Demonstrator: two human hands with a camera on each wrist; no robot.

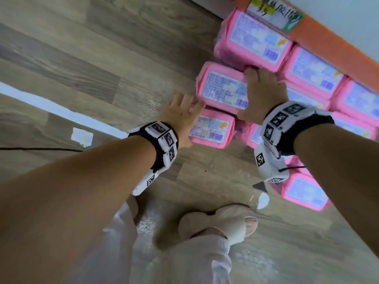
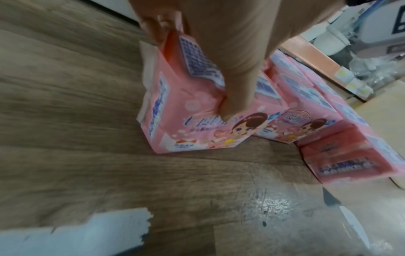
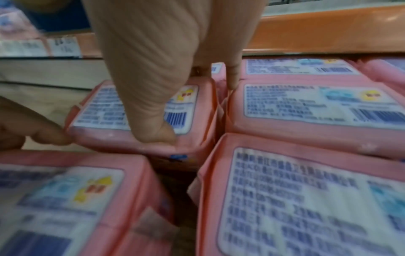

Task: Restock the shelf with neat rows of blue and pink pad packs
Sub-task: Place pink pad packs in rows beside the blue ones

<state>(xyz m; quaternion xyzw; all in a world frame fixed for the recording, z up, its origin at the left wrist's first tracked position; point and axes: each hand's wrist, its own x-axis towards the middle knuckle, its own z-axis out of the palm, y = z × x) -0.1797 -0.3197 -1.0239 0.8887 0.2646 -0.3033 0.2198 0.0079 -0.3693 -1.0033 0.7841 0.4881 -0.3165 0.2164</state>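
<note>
**Both hands on pink packs at the floor stack**

Left hand (image 1: 178, 113): reaches down to the near pink pack (image 1: 212, 130) at the outer corner of the group. In the left wrist view the fingers curl over its far upper edge and the thumb presses the printed front face, so the hand grips this pack. The pack stands on the floor, slightly tilted, cartoon face outward.

Right hand (image 1: 263, 93): set on the second pink pack (image 1: 222, 88), just beyond the first. In the right wrist view the thumb bears on the near top edge beside the barcode, and the fingers go down into the gap on the far side, against the neighbouring pack. The hand clasps that pack across its top. A left fingertip touches this pack's left corner in the same view.

Both held packs sit at the left edge of the stacked pink packs (image 1: 311, 70), label and barcode sides up, laid in close rows, touching one another. More of them run to the right, partly hidden by the right forearm.

Directly behind the stack: an orange shelf edge (image 1: 332, 39) with a handwritten price tag (image 1: 272, 11) on it.

Surface: grey wood-grain floor (image 1: 86, 58), with strips of white tape (image 1: 61, 111). The person's pale trousers and a light open-toed slipper (image 1: 231, 224) show below the arms. Marker-patterned wristbands on both wrists.
</note>
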